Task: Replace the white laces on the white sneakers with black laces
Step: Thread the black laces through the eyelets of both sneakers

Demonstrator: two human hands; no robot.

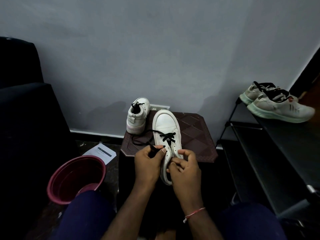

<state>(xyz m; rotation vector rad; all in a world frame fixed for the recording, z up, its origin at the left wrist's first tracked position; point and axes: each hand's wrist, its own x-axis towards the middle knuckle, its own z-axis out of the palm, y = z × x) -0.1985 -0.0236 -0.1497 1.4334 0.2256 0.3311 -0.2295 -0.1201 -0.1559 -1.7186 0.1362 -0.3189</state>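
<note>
A white sneaker (165,125) lies toe-away on a brown stool (195,134), with a black lace (167,138) crossed through its lower eyelets. The lace's loose part trails left over the stool. My left hand (148,164) pinches the black lace end between thumb and fingers just left of the eyelets. On the sneaker's right side, my right hand (185,168) grips the upper near the tongue. A second white sneaker (137,116) stands heel-toward-me at the stool's back left, with black lace showing at its collar.
A maroon bucket (76,177) sits on the floor at left, with a printed paper (102,152) behind it. A black rack at right carries a pair of grey-white running shoes (277,104). A dark chair stands at far left. My knees frame the bottom.
</note>
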